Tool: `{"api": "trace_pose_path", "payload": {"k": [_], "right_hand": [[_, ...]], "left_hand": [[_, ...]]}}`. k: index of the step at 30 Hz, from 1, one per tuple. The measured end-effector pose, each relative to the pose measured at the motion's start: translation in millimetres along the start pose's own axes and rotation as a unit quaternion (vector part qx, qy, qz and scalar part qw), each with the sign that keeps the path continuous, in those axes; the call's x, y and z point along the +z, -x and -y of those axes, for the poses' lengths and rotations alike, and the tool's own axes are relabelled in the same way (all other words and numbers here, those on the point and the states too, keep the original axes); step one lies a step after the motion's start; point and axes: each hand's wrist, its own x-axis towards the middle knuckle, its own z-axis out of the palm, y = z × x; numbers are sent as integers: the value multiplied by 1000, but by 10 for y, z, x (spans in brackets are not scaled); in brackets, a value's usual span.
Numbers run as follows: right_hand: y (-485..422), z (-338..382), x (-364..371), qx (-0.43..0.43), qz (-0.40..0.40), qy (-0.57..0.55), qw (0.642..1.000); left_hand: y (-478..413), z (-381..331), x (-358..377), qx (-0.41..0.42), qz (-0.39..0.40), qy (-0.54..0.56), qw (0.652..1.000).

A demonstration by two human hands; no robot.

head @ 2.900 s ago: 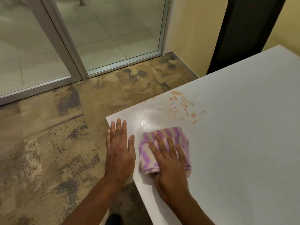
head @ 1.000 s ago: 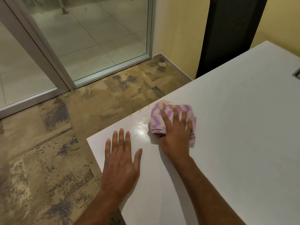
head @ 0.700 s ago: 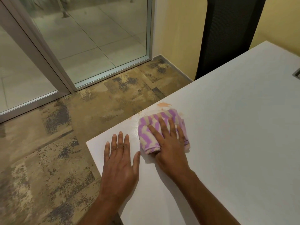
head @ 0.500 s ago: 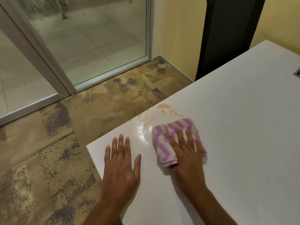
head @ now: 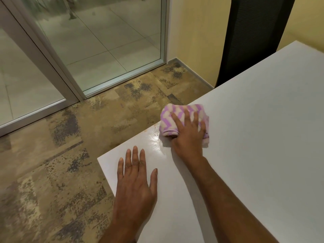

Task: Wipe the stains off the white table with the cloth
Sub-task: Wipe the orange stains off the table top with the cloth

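A folded purple-and-cream zigzag cloth (head: 177,114) lies at the far left edge of the white table (head: 254,137). My right hand (head: 188,133) presses flat on top of it, fingers spread over the fabric. My left hand (head: 135,183) rests palm down near the table's near-left corner, fingers apart, holding nothing. A wet shiny patch (head: 155,137) shows just left of the cloth, with a faint orange trace at the edge. The cloth hides the table surface beneath it.
A black mesh chair back (head: 254,37) stands behind the table at the far side. Patterned brown carpet (head: 70,155) lies left of the table, ending at a glass door with a metal frame (head: 57,64). A yellow wall (head: 192,41) rises behind.
My right hand has pushed the cloth away from me, up to the table's far left edge, over where orange smears showed. My left hand has stayed flat in place.
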Motion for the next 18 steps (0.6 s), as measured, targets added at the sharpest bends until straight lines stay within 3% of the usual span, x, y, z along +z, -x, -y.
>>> {"api": "trace_pose_path", "payload": {"k": [6, 12, 18], "right_hand": [[182, 498, 151, -128, 33, -30, 991], [569, 458, 177, -198, 60, -71, 976], [1091, 140, 196, -196, -66, -46, 977]], "left_hand": [[8, -3, -37, 1, -48, 64, 997], [53, -25, -131, -47, -139, 171, 974], [57, -27, -140, -50, -133, 175, 974]]}}
